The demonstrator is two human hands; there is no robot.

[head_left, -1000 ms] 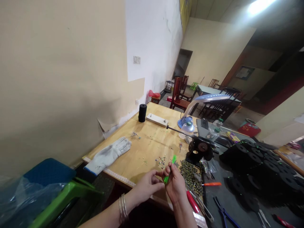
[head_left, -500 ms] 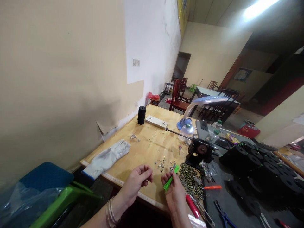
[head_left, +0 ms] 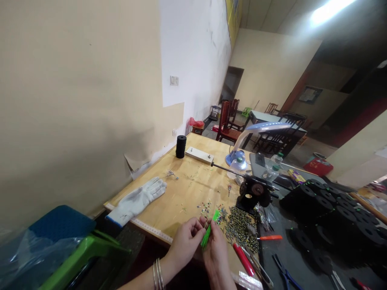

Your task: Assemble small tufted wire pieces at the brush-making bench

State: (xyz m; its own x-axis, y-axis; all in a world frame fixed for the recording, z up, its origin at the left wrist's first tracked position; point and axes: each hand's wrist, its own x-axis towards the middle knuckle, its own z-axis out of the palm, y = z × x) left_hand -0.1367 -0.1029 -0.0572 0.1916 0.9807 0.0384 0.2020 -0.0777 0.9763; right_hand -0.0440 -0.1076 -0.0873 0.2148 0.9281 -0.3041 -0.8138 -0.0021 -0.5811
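Both my hands meet low over the near edge of a wooden table (head_left: 181,189). My right hand (head_left: 216,251) is closed round a small bundle of bright green strands (head_left: 208,235). My left hand (head_left: 184,241), with thin bangles on its wrist, has its fingertips pinched together against the top of that bundle. Just beyond my fingers lie small coloured beads (head_left: 207,207) and a heap of black-and-yellow striped pieces (head_left: 242,227).
A white work glove (head_left: 136,201) lies at the table's left. Further back stand a black cylinder (head_left: 180,146), a wooden block with pegs (head_left: 199,155), a desk lamp (head_left: 256,133) and a black hand-crank device (head_left: 254,193). Black spools (head_left: 326,205), red-handled tools (head_left: 243,259) and pliers (head_left: 286,274) lie at right.
My left hand, apart from the bundle half a second ago, has come back to it and pinches at its top. Both hands have shifted slightly left and nearer to me.
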